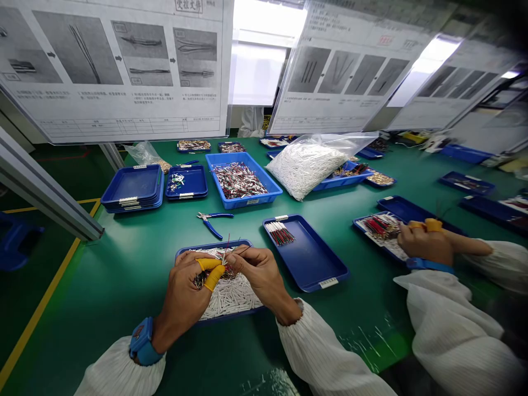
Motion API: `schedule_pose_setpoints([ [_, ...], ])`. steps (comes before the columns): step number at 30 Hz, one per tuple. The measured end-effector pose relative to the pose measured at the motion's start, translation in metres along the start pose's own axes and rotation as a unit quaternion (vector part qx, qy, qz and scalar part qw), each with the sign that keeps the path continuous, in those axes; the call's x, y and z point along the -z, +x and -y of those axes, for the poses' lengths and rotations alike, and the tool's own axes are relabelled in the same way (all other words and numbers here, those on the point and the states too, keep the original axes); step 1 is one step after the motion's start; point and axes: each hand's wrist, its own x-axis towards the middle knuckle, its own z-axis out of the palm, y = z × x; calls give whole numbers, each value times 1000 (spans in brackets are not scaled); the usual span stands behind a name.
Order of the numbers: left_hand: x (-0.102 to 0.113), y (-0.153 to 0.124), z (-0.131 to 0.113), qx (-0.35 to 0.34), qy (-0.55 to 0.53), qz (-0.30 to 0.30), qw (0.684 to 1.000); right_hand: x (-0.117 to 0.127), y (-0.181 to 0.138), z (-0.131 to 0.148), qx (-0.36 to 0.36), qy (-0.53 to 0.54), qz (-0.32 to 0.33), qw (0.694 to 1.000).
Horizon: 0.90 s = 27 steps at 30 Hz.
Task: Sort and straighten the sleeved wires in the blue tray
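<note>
My left hand point(181, 294), with yellow finger cots on its thumb and forefinger, pinches a small white sleeve point(224, 259) with thin wires. A red wire point(228, 242) sticks up from the pinch. My right hand point(264, 275) is closed at the same spot, thumb against fingertips, with a dark wire point(244, 250) rising beside them. What exactly the right fingertips grip is partly hidden. Both hands are above a blue tray point(241, 315) full of white sleeves point(233, 294) and some dark and coppery wire pieces.
A tray point(315, 258) with a row of sleeved wires point(280, 233) lies to the right. Blue-handled cutters point(212, 223), a bin point(247, 202), stacked trays point(132, 184) and a bag of white sleeves point(307, 165) are behind. A co-worker's hand point(424, 245) works at right.
</note>
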Motion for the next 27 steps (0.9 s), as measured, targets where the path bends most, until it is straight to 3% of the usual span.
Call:
schedule_pose_setpoints([
  [8,-1,0,1,-13,33,-6,999,-4,0,-2,12,-2,-24,1000],
  [13,1,-3,4,-68,89,-17,994,-4,-2,-7,29,-26,6,999],
  [16,5,-4,5,-101,134,-9,986,1,-3,-6,103,-110,-49,987],
  [19,7,-3,6,-109,169,5,979,9,-5,-1,269,-257,-103,922],
  [21,8,-2,6,-111,184,13,977,12,-5,2,351,-338,-89,869],
  [23,9,-2,5,-117,192,19,974,14,-6,5,383,-410,-61,826],
  [27,11,-1,6,-144,199,37,969,13,-6,8,378,-541,-29,751],
])
